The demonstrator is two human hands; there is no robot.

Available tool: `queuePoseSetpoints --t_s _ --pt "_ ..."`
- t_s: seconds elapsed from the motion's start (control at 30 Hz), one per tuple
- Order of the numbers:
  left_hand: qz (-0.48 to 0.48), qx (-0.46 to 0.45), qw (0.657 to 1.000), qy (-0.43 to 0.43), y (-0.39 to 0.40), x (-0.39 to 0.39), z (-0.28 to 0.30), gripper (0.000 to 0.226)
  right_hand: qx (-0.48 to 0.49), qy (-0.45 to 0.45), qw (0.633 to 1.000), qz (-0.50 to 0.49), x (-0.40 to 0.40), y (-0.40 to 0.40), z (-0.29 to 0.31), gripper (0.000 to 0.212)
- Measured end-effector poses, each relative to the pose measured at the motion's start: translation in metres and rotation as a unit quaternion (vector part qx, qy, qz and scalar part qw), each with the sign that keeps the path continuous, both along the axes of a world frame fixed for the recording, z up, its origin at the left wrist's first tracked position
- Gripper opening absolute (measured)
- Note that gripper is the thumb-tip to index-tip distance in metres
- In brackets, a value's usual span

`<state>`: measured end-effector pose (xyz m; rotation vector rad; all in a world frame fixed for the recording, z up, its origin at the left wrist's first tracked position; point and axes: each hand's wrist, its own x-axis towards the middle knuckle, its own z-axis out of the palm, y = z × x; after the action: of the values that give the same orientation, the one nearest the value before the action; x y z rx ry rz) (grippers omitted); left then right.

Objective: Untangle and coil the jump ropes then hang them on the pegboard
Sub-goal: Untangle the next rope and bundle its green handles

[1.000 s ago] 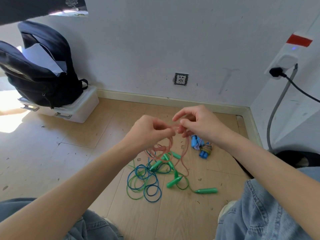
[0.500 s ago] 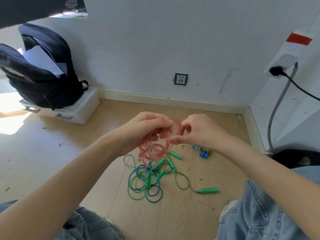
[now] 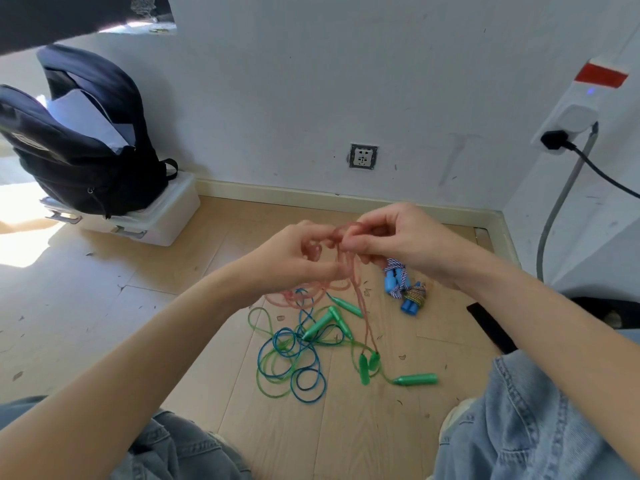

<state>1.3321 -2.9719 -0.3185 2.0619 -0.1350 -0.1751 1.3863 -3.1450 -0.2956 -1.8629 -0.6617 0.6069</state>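
Note:
A pink jump rope hangs in loops between my two hands above the wooden floor. My left hand grips several of its loops. My right hand pinches the pink cord at its top. Two pink strands run down to a pair of green handles near the floor. Below lies a tangle of blue rope and green rope with green handles scattered about. A coiled braided rope with blue handles lies to the right. No pegboard is in view.
A black backpack sits on a white plastic box at the left wall. A wall socket is straight ahead. A grey cable hangs at the right. My knees in jeans flank the ropes.
The pink rope has been drawn out: its strands now hang long with two green handles dangling low. My right hand has risen and both hands have shifted right.

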Motion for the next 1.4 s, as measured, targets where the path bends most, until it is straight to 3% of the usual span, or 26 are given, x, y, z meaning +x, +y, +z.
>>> queuePoseSetpoints --t_s 0.13,0.2,0.33,0.4,0.47,0.57,0.67,0.77,0.87,0.93,1.03,1.3,1.4 --pt "-0.010 -0.061 0.996 0.058 -0.006 -0.001 -0.005 0.007 0.113 0.011 0.992 -0.058 0.003 -0.002 0.006 0.004" --pt "-0.015 -0.073 0.991 0.108 -0.004 0.000 -0.006 0.008 0.112 -0.054 0.983 -0.139 0.008 -0.005 0.005 0.005" --pt "-0.064 0.064 0.977 0.192 0.006 -0.001 -0.013 0.016 0.014 -0.305 0.923 -0.235 0.017 -0.008 0.000 0.008" --pt "-0.055 0.124 0.971 0.197 0.007 -0.002 -0.020 0.022 0.017 -0.346 0.893 -0.286 0.027 -0.016 0.004 0.011" --pt "0.002 0.152 0.976 0.157 0.014 0.000 -0.023 0.023 -0.057 -0.367 0.886 -0.278 0.032 -0.023 0.003 0.012" --pt "0.061 0.202 0.971 0.115 0.027 0.003 -0.022 0.026 -0.251 -0.324 0.907 -0.100 0.031 -0.024 -0.009 0.015" --pt "0.083 0.286 0.953 0.054 0.031 0.004 -0.021 0.031 -0.365 -0.262 0.891 0.066 0.024 -0.021 -0.017 0.044" --pt "0.069 0.381 0.922 -0.001 0.026 0.003 -0.023 0.034 -0.291 -0.291 0.911 0.033 0.021 -0.017 -0.012 0.055" --pt "0.020 0.441 0.896 -0.047 0.021 0.002 -0.028 0.036 -0.166 -0.272 0.948 -0.017 0.023 -0.014 -0.010 0.036" --pt "-0.001 0.442 0.894 -0.066 0.019 0.003 -0.029 0.036 -0.203 -0.232 0.951 0.024 0.022 -0.012 -0.015 0.029" --pt "-0.023 0.424 0.901 -0.089 0.018 0.004 -0.027 0.032 -0.276 -0.167 0.941 0.102 0.018 -0.009 -0.027 0.051" --pt "-0.079 0.384 0.910 -0.134 0.014 0.000 -0.025 0.030 -0.158 -0.234 0.958 0.048 0.010 0.000 -0.026 0.035" --pt "-0.086 0.380 0.911 -0.132 0.012 0.000 -0.029 0.030 -0.152 -0.219 0.960 0.090 0.005 0.005 -0.027 0.021"
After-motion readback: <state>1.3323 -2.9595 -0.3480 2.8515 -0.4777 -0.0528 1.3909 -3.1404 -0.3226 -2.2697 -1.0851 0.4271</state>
